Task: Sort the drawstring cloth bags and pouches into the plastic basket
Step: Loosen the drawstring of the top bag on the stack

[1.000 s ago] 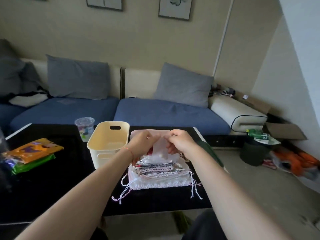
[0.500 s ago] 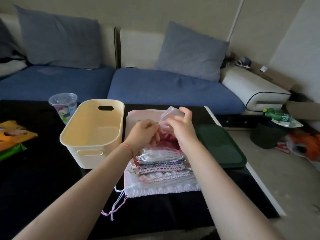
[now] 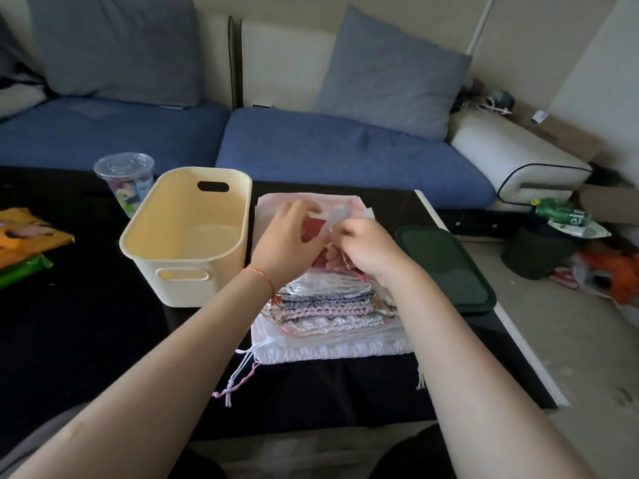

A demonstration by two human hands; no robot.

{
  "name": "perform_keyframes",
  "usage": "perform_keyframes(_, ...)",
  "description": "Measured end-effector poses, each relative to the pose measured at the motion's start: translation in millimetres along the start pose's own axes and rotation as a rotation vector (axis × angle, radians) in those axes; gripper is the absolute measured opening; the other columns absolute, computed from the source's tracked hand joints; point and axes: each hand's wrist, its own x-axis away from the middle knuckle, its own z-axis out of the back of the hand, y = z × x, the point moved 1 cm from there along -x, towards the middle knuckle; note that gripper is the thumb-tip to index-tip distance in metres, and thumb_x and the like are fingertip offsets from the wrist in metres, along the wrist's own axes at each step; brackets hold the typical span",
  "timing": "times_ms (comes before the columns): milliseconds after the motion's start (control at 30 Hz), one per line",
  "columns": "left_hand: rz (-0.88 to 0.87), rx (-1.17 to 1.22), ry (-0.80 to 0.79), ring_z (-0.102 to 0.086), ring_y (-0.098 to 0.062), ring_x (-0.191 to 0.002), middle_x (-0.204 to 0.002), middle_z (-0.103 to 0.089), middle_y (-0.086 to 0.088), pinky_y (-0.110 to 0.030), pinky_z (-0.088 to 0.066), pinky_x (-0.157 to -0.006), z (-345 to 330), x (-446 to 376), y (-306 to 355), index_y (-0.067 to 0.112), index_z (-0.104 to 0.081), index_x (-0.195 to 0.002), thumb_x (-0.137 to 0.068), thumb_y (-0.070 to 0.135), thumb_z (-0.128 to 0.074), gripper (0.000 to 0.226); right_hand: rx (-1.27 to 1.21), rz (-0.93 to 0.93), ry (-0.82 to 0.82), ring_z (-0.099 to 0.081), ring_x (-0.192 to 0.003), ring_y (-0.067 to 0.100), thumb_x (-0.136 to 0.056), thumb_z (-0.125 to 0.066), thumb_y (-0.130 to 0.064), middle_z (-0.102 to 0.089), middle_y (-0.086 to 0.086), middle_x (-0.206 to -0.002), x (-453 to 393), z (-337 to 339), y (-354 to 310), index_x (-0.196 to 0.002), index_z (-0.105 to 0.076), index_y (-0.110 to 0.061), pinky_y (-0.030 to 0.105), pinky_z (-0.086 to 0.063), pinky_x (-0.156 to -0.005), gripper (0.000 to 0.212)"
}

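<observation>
A stack of drawstring cloth pouches (image 3: 328,312) lies on the black table, white and pink cords trailing off its near edge. On top sits a sheer, see-through pouch (image 3: 333,216) over a red one (image 3: 313,228). My right hand (image 3: 366,247) pinches the sheer pouch's near edge. My left hand (image 3: 287,236) rests on the top of the stack with its fingers spread over the red pouch. The cream plastic basket (image 3: 188,261) stands just left of the stack, and nothing is inside it.
A lidded plastic cup (image 3: 126,179) stands behind the basket. Orange and green snack packets (image 3: 24,240) lie at the table's left. A dark green lid (image 3: 446,267) sits right of the stack. A blue sofa (image 3: 311,146) runs behind the table; floor clutter at right.
The head camera has tilted down and closer. My right hand lowered the sheer pouch back toward the stack, and my left hand's fingers spread flatter over the top.
</observation>
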Motion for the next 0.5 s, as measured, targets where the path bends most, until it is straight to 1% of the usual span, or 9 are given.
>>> perform_keyframes(33, -0.107, -0.043, -0.022, -0.053, -0.023, -0.103, -0.12, -0.054, -0.006, -0.033, -0.044, -0.093, 0.0, -0.2, -1.9, 0.017, -0.06, -0.121, -0.082, 0.017, -0.062, 0.039, 0.038, 0.02, -0.029, -0.065, -0.061, 0.015, -0.103, -0.046, -0.014, -0.065, 0.005, -0.073, 2.9, 0.5, -1.1, -0.103, -0.066, -0.012, 0.03, -0.055, -0.06, 0.02)
perform_keyframes(100, -0.215, -0.123, -0.092, -0.045, -0.032, -0.121, -0.135, -0.048, -0.01, -0.045, -0.039, -0.103, -0.6, -0.7, -4.7, 0.021, -0.061, -0.124, -0.078, 0.022, -0.057, 0.047, 0.106, 0.061, -0.06, -0.057, -0.054, 0.01, -0.103, -0.045, -0.016, -0.059, -0.002, -0.066, 7.1, 1.0, -3.7, -0.1, -0.067, -0.019, 0.026, -0.048, -0.057, 0.023)
perform_keyframes(167, -0.179, -0.188, -0.127, -0.037, -0.033, -0.129, -0.142, -0.046, -0.008, -0.05, -0.038, -0.103, 1.0, -0.3, -4.0, 0.022, -0.068, -0.115, -0.079, 0.032, -0.054, 0.04, 0.165, 0.098, -0.064, -0.051, -0.05, 0.007, -0.102, -0.045, -0.017, -0.056, -0.008, -0.059, 10.3, 2.5, -5.5, -0.09, -0.068, -0.024, 0.024, -0.042, -0.054, 0.027)
perform_keyframes(267, -0.145, -0.254, -0.086, -0.034, -0.025, -0.132, -0.142, -0.048, -0.001, -0.047, -0.036, -0.104, 3.8, -0.5, -2.3, 0.023, -0.075, -0.099, -0.085, 0.048, -0.056, 0.034, 0.193, 0.117, -0.002, -0.05, -0.057, 0.005, -0.102, -0.045, -0.017, -0.056, -0.011, -0.065, 11.0, 9.1, -5.2, -0.096, -0.071, -0.019, 0.021, -0.035, -0.056, 0.026)
perform_keyframes(333, -0.124, -0.212, -0.06, -0.044, -0.02, -0.124, -0.13, -0.057, -0.001, -0.041, -0.037, -0.103, 4.7, -3.0, 0.2, 0.019, -0.076, -0.09, -0.09, 0.044, -0.062, 0.029, 0.2, 0.123, 0.039, -0.054, -0.067, 0.006, -0.101, -0.047, -0.018, -0.061, -0.01, -0.074, 9.9, 13.6, -3.8, -0.1, -0.071, -0.018, 0.022, -0.039, -0.061, 0.024)
perform_keyframes(400, -0.021, -0.079, -0.095, -0.057, -0.016, -0.093, -0.1, -0.069, -0.004, -0.03, -0.044, -0.087, 5.6, -3.0, 7.2, 0.01, -0.074, -0.082, -0.091, 0.035, -0.063, 0.029, 0.164, 0.12, 0.048, -0.056, -0.071, 0.01, -0.099, -0.053, -0.023, -0.066, -0.003, -0.082, 8.5, 13.7, -2.4, -0.101, -0.069, -0.019, 0.024, -0.042, -0.064, 0.016)
perform_keyframes(433, 0.053, 0.032, -0.126, -0.056, -0.014, -0.077, -0.086, -0.069, -0.005, -0.026, -0.045, -0.075, 5.7, -2.1, 10.2, 0.008, -0.073, -0.081, -0.092, 0.031, -0.062, 0.028, 0.14, 0.118, 0.053, -0.055, -0.067, 0.01, -0.098, -0.055, -0.025, -0.067, 0.0, -0.083, 8.3, 12.5, -2.5, -0.099, -0.067, -0.019, 0.024, -0.04, -0.062, 0.013)
perform_keyframes(467, 0.122, 0.155, -0.144, -0.054, -0.012, -0.07, -0.079, -0.068, -0.007, -0.025, -0.045, -0.069, 6.2, -1.0, 12.2, 0.007, -0.072, -0.081, -0.092, 0.029, -0.062, 0.026, 0.125, 0.125, 0.059, -0.052, -0.064, 0.01, -0.098, -0.056, -0.026, -0.066, 0.001, -0.081, 8.5, 11.1, -3.3, -0.096, -0.065, -0.019, 0.023, -0.039, -0.06, 0.011)
perform_keyframes(500, 0.175, 0.263, -0.141, -0.054, -0.012, -0.069, -0.078, -0.068, -0.011, -0.029, -0.047, -0.069, 7.2, 0.0, 12.6, 0.007, -0.072, -0.081, -0.092, 0.027, -0.062, 0.025, 0.116, 0.133, 0.068, -0.052, -0.063, 0.01, -0.098, -0.057, -0.025, -0.065, 0.0, -0.078, 8.3, 9.7, -4.1, -0.092, -0.064, -0.02, 0.023, -0.039, -0.059, 0.011)
